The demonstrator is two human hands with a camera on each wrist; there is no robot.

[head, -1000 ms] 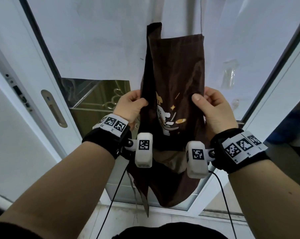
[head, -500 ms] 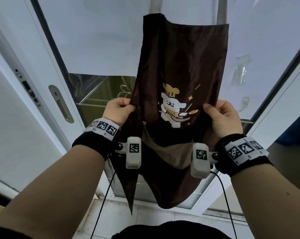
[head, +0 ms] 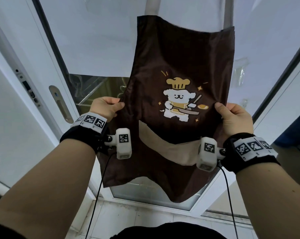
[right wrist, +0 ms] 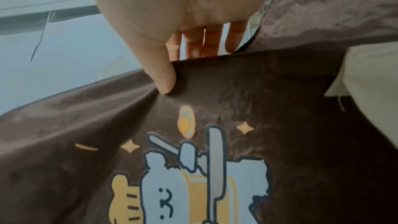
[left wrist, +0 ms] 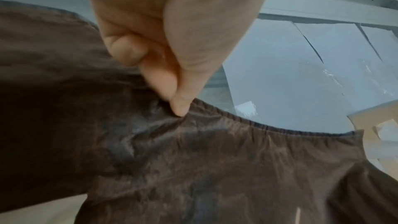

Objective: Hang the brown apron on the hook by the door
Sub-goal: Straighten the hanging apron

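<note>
Brown apron [head: 178, 66] held spread before the glass door [head: 94, 40], side edges pinched in both grips; left hand [head: 105, 107] closed on the left hem, thumb on top; right hand [head: 235, 118] pinching the right edge, thumb in front, fingers [right wrist: 213, 40] behind; chef-dog print [head: 179, 99] between the grips; tan pocket [head: 171, 149] just below.

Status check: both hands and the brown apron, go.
Left hand pinches apron left edge. Right hand pinches right edge. Apron spread, straps running up out of view. Hook unseen.
</note>
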